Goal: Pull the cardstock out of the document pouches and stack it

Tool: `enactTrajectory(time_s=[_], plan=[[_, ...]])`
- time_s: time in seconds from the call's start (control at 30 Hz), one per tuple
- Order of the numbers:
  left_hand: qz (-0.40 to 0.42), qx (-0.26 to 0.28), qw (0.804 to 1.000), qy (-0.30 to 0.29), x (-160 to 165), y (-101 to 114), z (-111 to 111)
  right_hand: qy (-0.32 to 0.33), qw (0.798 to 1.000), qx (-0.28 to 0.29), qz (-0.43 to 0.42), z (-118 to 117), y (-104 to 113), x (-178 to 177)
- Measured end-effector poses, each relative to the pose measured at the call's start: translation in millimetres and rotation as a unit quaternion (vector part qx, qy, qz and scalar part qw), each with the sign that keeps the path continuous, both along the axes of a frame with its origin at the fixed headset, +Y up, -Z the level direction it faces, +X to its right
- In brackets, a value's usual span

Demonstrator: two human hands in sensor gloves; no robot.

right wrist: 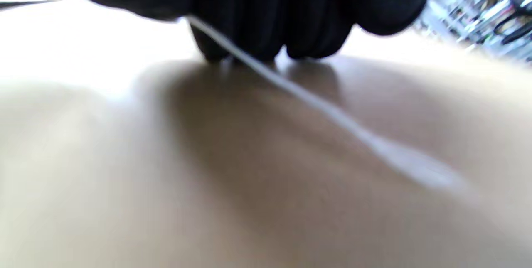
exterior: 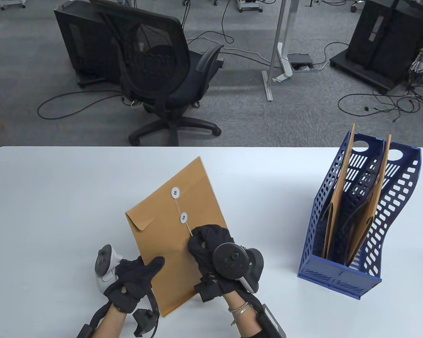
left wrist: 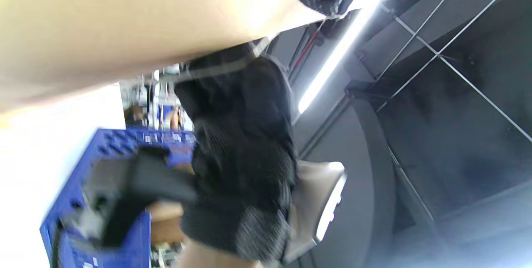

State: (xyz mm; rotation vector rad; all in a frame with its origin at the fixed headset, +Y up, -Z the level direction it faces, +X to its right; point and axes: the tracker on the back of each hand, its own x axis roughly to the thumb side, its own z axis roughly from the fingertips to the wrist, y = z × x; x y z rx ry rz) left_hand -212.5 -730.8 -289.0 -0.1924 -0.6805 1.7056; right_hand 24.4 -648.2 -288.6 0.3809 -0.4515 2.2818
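pouch point(exterior: 176, 229) lower centre of frame, tilted, flap closed.
your left hand point(exterior: 132, 281) grips its lower left edge; your right hand point(exterior: 211, 250) pinches the string point(exterior: 187, 227) by the lower button.

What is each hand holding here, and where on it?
Left hand grips the envelope at its lower left edge. Right hand pinches the string below the lower button.

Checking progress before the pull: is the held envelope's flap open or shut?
Shut: the envelope flap lies folded flat, though the right hand pinches the string.
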Motion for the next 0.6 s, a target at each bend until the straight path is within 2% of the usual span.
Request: enactTrajectory(time_s=[0.17,0.23,0.37,0.43,0.6], plan=[[-0.028,0.018,0.999,0.027,3,5,4,0.096,0.992,-0.048,-0.066,3,8,-6],[-0.027,0.018,0.999,0.032,5,5,6,0.126,0.987,-0.050,-0.082,6,12,-10],[-0.032,0.025,0.999,0.030,4,4,6,0.155,0.978,-0.056,-0.128,11,19,-9],[-0.034,0.027,0.999,0.029,4,4,6,0.172,0.968,-0.065,-0.173,10,20,-4],[-0.041,0.038,0.998,0.014,4,3,5,0.192,0.925,-0.099,-0.313,0,19,23]])
